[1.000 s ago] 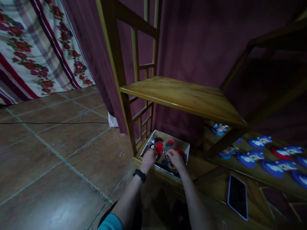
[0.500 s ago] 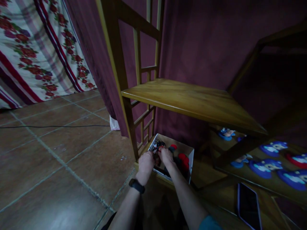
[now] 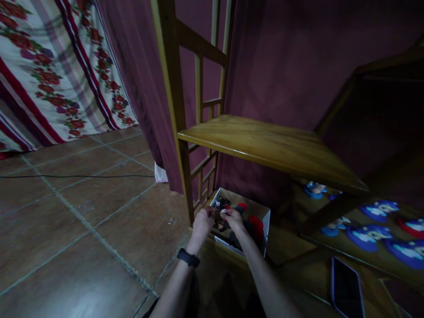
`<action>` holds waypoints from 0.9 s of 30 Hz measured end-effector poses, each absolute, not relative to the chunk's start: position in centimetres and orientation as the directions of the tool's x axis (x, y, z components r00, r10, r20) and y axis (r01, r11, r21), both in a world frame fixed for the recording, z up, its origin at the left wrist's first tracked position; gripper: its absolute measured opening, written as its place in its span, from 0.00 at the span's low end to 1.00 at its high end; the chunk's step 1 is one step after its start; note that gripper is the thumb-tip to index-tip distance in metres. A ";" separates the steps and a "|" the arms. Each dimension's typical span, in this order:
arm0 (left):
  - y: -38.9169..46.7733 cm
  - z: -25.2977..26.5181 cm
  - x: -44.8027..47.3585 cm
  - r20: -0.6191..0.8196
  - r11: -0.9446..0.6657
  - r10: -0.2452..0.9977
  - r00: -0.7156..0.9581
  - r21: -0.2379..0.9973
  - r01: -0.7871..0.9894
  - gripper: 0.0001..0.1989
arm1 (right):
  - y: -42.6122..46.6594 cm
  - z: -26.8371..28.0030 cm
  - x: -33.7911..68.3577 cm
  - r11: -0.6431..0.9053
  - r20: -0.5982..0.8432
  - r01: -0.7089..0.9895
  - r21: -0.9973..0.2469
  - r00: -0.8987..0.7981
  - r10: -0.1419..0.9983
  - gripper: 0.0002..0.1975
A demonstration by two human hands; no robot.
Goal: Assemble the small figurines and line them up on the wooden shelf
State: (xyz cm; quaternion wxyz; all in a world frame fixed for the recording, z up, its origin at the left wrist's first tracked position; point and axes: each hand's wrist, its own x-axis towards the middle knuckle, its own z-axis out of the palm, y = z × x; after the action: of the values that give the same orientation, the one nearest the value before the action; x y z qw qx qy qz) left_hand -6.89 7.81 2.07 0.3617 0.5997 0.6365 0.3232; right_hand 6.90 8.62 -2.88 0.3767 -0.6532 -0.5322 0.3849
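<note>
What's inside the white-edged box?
In the box, small dark figures lie at the left and red pieces at the back and right. The right hand and forearm cover part of it; what lies beneath cannot be seen.

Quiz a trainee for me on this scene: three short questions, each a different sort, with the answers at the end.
1. True or false: the wristband is worn on the right arm.

2. Where are the left hand and right hand?
A: on the phone
B: at the box
C: on the curtain

3. Fill the gap: among the figures at right, mostly blue-based, one has a base coloured ____.

Key: 1 false; 2 B; 3 red.
</note>
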 end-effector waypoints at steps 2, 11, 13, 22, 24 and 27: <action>7.6 2.1 -5.9 -0.145 0.126 0.989 0.029 0.927 0.353 0.08 | 7.4 -2.8 7.7 -0.124 -0.098 0.175 -0.977 0.152 0.983 0.14; 4.3 1.3 -2.7 -0.424 0.469 0.881 0.210 0.841 -0.269 0.13 | 3.7 -2.3 8.0 -0.091 -0.063 0.128 -0.988 0.204 0.977 0.11; 3.8 1.2 -2.5 -0.409 0.454 0.890 0.202 0.833 -0.316 0.13 | 3.1 -2.2 8.2 -0.084 -0.054 0.157 -0.984 0.186 0.981 0.11; 1.7 1.6 -1.5 -0.427 0.529 0.838 0.339 0.787 -0.317 0.15 | 1.2 -0.9 9.5 -0.054 -0.092 -0.104 -0.993 0.405 0.910 0.16; 1.2 1.6 -1.4 -0.457 0.587 0.791 0.407 0.754 -0.295 0.13 | 1.4 -1.0 9.7 -0.004 -0.047 -0.092 -0.996 0.465 0.884 0.15; 0.7 1.6 -0.9 -0.476 0.607 0.779 0.407 0.736 -0.300 0.11 | 1.7 -1.2 9.8 0.040 0.010 -0.051 -0.998 0.487 0.873 0.13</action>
State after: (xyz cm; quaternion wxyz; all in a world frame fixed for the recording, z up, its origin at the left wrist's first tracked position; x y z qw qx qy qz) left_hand -0.95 0.72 1.63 0.7896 0.2827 0.4240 0.3418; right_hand 9.75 1.69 -1.21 0.6308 -0.5880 -0.3494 0.3664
